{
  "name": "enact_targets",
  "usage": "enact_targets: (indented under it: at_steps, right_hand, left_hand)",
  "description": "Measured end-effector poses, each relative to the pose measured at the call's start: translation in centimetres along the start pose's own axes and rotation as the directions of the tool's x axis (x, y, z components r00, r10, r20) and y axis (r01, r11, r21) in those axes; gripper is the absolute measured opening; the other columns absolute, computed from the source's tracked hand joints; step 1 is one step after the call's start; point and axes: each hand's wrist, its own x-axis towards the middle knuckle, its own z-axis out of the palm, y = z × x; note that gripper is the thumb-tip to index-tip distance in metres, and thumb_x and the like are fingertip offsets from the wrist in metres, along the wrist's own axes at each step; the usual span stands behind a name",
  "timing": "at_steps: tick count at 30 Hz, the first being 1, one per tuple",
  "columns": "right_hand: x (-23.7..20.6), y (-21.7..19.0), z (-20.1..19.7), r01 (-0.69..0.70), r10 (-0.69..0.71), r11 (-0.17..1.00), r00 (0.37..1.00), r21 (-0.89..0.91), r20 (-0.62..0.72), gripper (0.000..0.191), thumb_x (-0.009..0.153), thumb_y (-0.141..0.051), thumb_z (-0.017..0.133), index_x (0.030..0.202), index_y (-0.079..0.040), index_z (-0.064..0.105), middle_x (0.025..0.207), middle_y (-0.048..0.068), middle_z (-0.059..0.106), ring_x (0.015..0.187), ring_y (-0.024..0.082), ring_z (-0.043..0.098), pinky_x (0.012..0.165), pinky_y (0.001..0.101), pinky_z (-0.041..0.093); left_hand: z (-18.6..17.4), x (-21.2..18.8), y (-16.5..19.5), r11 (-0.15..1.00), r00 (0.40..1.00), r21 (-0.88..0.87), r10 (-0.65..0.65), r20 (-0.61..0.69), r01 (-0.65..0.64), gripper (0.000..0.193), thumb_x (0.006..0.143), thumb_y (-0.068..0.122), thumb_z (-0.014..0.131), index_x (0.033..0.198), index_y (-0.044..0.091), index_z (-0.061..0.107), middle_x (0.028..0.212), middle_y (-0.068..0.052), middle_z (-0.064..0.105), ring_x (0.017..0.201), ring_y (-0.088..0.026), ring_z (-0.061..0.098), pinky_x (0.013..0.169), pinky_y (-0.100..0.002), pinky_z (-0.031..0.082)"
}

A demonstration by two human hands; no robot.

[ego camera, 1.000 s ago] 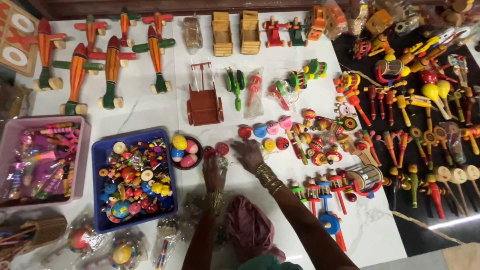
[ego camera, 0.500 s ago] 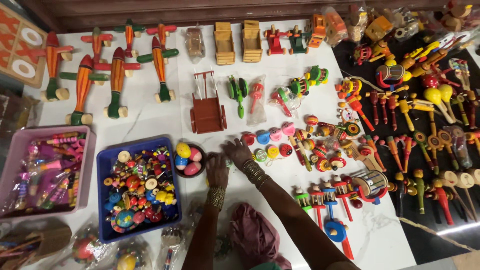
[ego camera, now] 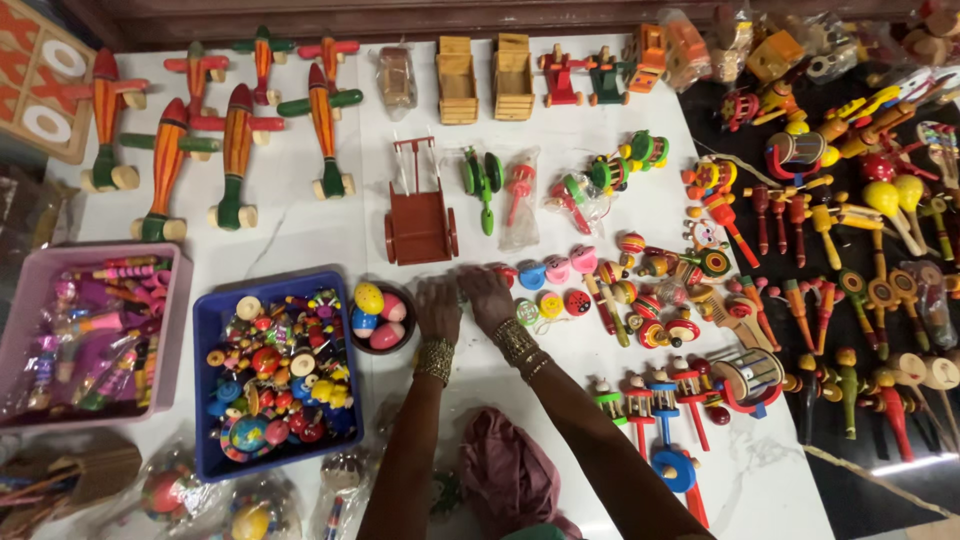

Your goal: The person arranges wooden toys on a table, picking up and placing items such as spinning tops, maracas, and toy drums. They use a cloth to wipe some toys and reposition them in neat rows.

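Your left hand (ego camera: 437, 300) and right hand (ego camera: 487, 293) lie flat, fingers spread, gripping nothing, on the white desk (ego camera: 300, 235) just below the brown toy cart (ego camera: 418, 215). The row of small round toys (ego camera: 545, 285) beside them appears already laid out.

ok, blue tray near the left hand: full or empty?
Full. The blue tray is heaped with small colourful wooden toys almost to its rim, beside the dark bowl and the left hand.

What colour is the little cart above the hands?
Reddish brown, seen in the head view: the wooden toy cart.
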Motion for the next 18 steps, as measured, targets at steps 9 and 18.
enact_targets:
  at_steps: [9, 18]
  right_hand:
    - [-7.4, -5.5, 1.4, -0.036, 0.01, 0.95, 0.996, 0.309, 0.083, 0.049, 0.087, -0.013, 0.067, 0.136, -0.01, 0.061, 0.129, 0.011, 0.064, 0.111, 0.033, 0.058, 0.095, 0.0473, 0.046]
    - [-9.1, -12.3, 1.6, -0.25, 0.223, 0.916, 0.968, 0.315, 0.119, 0.059, 0.077, -0.023, 0.071, 0.133, -0.008, 0.058, 0.135, 0.012, 0.062, 0.11, 0.034, 0.057, 0.092, 0.0498, 0.044]
  left_hand:
    - [-0.9, -2.8, -3.7, 0.998, 0.979, -0.052, -0.024, 0.202, 0.035, 0.071, 0.069, 0.034, 0.085, 0.131, 0.008, 0.062, 0.128, -0.012, 0.064, 0.14, -0.036, 0.043, 0.121, -0.058, 0.026]
    - [-1.6, -3.1, -6.0, 0.976, 0.969, -0.121, 0.2, 0.147, -0.183, 0.032, 0.095, 0.016, 0.052, 0.12, 0.013, 0.07, 0.117, -0.012, 0.071, 0.139, -0.033, 0.046, 0.122, -0.059, 0.027]
